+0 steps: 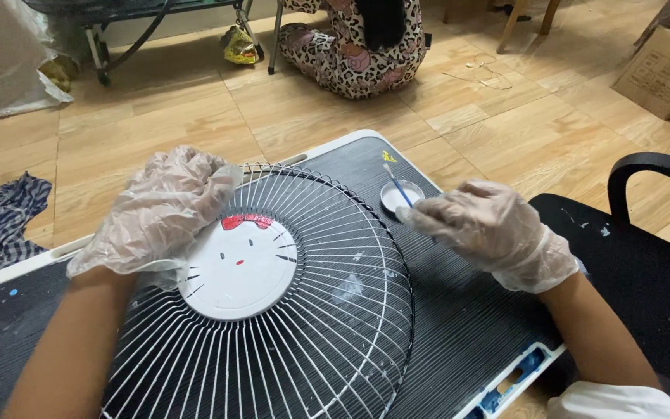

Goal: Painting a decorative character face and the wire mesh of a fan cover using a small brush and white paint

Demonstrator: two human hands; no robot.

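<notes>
**Steadily, gloved hands work at a painted fan grille**

Now we see both our hands in thin clear gloves over a dark ribbed counter (459, 326) with a white edge. Our left hand (160, 211), at centre left of the frame, lies spread with its fingers apart on the upper left rim of a white wire fan grille (327, 326), pressing on it rather than gripping. The grille lies flat across the middle of the counter; its round white centre disc (238, 268) bears a cartoon cat face with a red bow, small dark whiskers and a red dot.

Our right hand (490, 233), at centre right, has its fingers pinched together on a thin brush (398, 185) with a blue handle. The brush slants up and to the left, over a small round white dish (391, 197) that sits on the counter just beyond the grille's upper right rim.

At top centre, another person in leopard-print clothing (350, 46) sits on the wooden floor (195, 101). A cardboard box (664, 70) stands at upper right.
</notes>
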